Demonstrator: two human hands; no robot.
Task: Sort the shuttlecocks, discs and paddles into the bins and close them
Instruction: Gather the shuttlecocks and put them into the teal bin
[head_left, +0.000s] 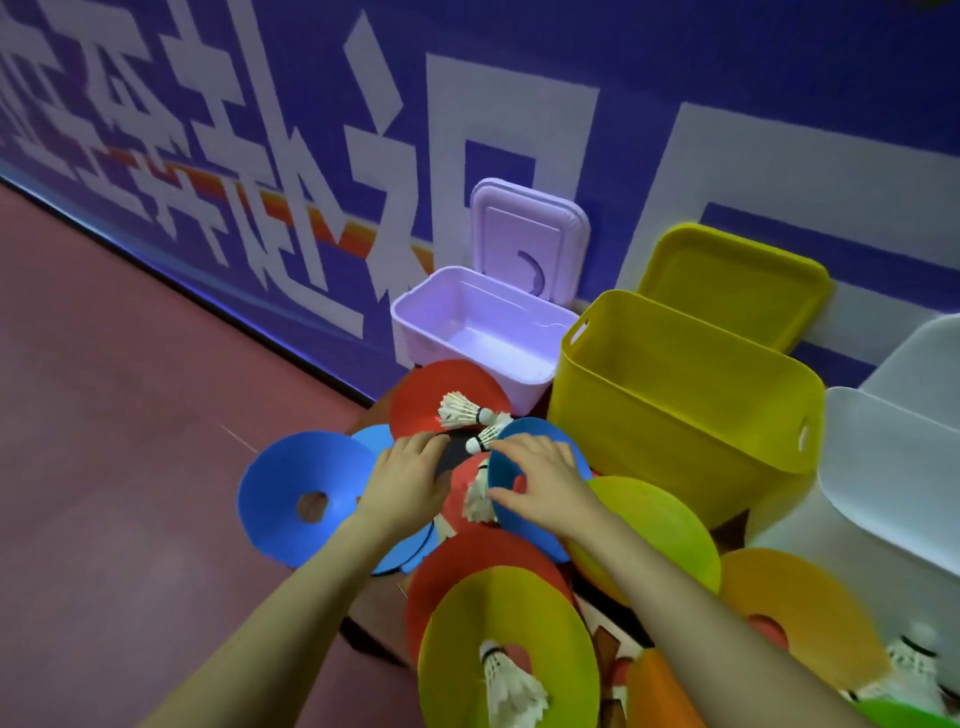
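Note:
A heap of flat discs, shuttlecocks and paddles lies on the floor in front of three open bins. My right hand (540, 478) grips the rim of a tilted blue disc (524, 519), fingers over its top edge and thumb on its inner face. My left hand (410, 478) lies flat with its fingertips on a black paddle face (460, 441). Two shuttlecocks (462, 410) (485, 439) rest on a red disc (436, 389) just beyond my fingers. A third shuttlecock (475, 501) lies between my hands. Another shuttlecock (511, 686) sits on a yellow disc (467, 634) near me.
A purple bin (415, 322), a yellow bin (675, 415) and a white bin (893, 478) stand along a blue wall, with their lids (530, 234) (737, 280) (924, 364) leaning behind them. A large blue disc (280, 493), a green disc (660, 525) and an orange disc (810, 587) surround my hands. Red floor stretches to the left.

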